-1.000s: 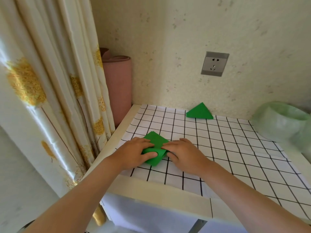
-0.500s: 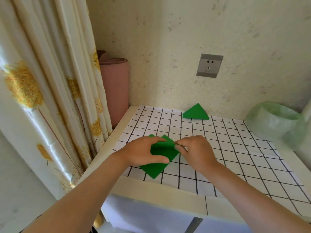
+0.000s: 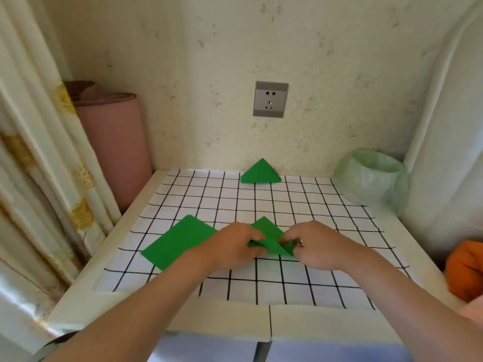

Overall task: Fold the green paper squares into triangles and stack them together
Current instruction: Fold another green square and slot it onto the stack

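A green paper square lies in the middle of the gridded mat, with its near corner bent up over itself. My left hand pinches the sheet's left side and my right hand pinches its right side. To the left lies a flat pile of green paper squares, partly under my left wrist. A folded green triangle rests at the mat's far edge by the wall.
A pink rolled mat stands in the left corner beside a flowered curtain. A bin lined with a green bag sits at the back right. Something orange lies at the right edge. A wall socket is above the triangle.
My hands have carried one green sheet off the pile to the right and set it on the mat's middle, bending its near corner. The camera has swung right.
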`<act>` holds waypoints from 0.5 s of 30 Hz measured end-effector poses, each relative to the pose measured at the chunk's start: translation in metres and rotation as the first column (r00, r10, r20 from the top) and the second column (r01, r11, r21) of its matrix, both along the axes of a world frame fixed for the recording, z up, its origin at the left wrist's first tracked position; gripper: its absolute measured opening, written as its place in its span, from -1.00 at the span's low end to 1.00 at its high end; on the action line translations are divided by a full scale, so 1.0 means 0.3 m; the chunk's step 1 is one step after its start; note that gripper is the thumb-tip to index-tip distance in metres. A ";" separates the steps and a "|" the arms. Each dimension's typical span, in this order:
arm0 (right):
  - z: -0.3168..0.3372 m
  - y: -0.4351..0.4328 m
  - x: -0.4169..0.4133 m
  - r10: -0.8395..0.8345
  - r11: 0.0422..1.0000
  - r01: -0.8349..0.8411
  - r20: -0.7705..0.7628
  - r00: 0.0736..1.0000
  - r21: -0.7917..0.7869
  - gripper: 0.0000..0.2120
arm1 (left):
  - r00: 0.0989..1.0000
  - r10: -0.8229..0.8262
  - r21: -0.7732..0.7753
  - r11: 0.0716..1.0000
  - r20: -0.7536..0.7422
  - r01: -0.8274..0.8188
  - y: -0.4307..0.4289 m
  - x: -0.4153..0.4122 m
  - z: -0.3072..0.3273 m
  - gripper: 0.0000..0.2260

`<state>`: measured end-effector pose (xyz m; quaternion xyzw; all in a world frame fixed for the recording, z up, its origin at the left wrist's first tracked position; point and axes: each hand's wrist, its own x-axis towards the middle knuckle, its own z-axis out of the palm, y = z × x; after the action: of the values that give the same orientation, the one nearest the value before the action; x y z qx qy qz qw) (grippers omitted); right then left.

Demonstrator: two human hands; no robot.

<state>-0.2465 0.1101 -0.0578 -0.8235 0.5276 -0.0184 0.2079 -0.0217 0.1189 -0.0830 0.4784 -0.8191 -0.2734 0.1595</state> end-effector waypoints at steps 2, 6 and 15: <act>-0.005 -0.029 -0.038 -0.073 0.997 0.075 0.086 0.994 -0.024 -0.55 | 0.999 -0.046 0.021 0.999 -0.007 0.046 -0.003 -0.041 0.002 -0.84; -0.039 -0.086 -0.069 -0.144 0.980 0.160 0.134 0.981 -0.120 -0.71 | 0.995 -0.099 -0.011 0.995 -0.004 0.099 0.004 -0.110 0.010 -0.67; -0.121 -0.159 -0.024 -0.154 0.979 0.143 -0.070 0.986 -0.149 -0.54 | 0.983 -0.186 0.006 0.983 0.000 0.186 0.007 -0.136 0.031 -0.75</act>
<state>-0.2536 0.0626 -0.0942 -0.7947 0.5929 -0.0381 0.1244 -0.0626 0.1210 -0.0738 0.4005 -0.8593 -0.2897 0.1317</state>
